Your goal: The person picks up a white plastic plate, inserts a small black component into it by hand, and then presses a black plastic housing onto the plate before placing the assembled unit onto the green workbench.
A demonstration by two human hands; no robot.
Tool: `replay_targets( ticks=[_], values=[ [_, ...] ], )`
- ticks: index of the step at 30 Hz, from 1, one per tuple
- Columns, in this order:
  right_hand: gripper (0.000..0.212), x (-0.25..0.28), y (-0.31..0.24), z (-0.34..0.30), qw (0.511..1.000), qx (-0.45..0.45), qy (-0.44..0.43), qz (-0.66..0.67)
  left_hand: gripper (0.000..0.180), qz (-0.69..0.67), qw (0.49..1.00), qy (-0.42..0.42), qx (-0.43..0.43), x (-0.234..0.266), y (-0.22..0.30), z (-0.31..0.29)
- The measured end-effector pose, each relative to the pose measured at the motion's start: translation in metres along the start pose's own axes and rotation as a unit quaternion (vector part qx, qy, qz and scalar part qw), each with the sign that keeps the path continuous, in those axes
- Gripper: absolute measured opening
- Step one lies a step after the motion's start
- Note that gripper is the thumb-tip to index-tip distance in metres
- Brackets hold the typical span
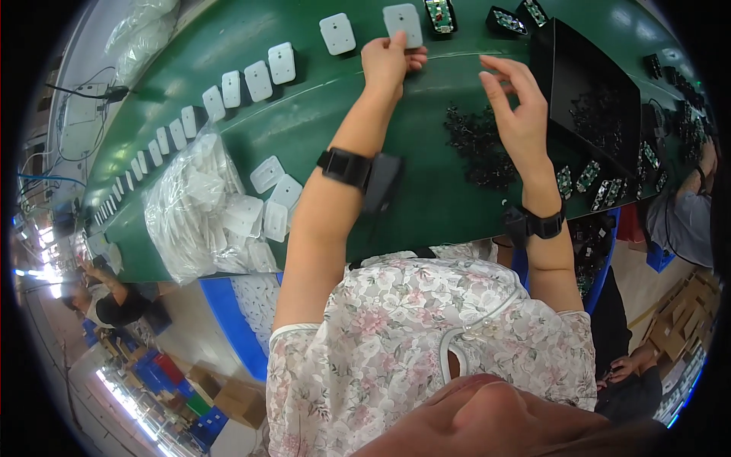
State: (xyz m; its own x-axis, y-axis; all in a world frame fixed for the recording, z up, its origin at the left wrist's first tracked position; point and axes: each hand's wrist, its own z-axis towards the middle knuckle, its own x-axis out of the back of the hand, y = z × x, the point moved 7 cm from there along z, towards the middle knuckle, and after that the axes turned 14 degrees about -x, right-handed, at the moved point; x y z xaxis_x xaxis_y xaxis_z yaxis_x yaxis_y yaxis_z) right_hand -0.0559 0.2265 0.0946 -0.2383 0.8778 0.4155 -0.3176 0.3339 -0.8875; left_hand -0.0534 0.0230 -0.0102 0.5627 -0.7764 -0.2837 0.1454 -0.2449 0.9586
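Seemingly done: long row of white-topped cases (258, 81) along the surface's (304, 126) far edge toward its left corner.
Uncapped: three board-filled cases (440, 17), far edge.
Left fingers (398, 39): grasping one white-topped case (402, 20), far edge.
Right fingers (519, 74): parted, empty.

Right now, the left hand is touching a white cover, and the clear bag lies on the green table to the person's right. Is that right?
Not quite: the clear bag lies to the person's left, as the head view shows. The rest holds: the left hand is touching a white cover, and the bag is on the green table.
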Motion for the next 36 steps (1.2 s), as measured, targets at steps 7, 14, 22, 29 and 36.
replay_targets(
  ticks=[7, 14, 22, 29, 36],
  values=[
    [0.016, 0.016, 0.018, -0.027, 0.990, -0.040, -0.022, -0.133, 0.033, 0.059, 0.996, 0.049, 0.034, 0.004, -0.012, 0.032],
    [0.024, -0.015, 0.019, -0.050, 0.951, 0.070, -0.088, -0.289, 0.036, 0.127, 0.990, 0.020, 0.064, 0.004, -0.014, 0.029],
    [0.015, -0.023, 0.035, -0.050, 0.956, 0.032, -0.121, -0.266, 0.025, 0.350, 0.908, -0.076, -0.216, 0.016, 0.059, -0.075],
    [0.010, -0.028, 0.008, -0.048, 0.953, 0.060, -0.092, -0.282, 0.026, 0.706, 0.621, -0.076, -0.332, 0.145, 0.119, -0.150],
    [0.013, -0.040, 0.009, -0.051, 0.955, 0.027, -0.126, -0.269, 0.032, 0.742, 0.634, -0.152, -0.153, 0.214, 0.106, -0.136]
  ],
)
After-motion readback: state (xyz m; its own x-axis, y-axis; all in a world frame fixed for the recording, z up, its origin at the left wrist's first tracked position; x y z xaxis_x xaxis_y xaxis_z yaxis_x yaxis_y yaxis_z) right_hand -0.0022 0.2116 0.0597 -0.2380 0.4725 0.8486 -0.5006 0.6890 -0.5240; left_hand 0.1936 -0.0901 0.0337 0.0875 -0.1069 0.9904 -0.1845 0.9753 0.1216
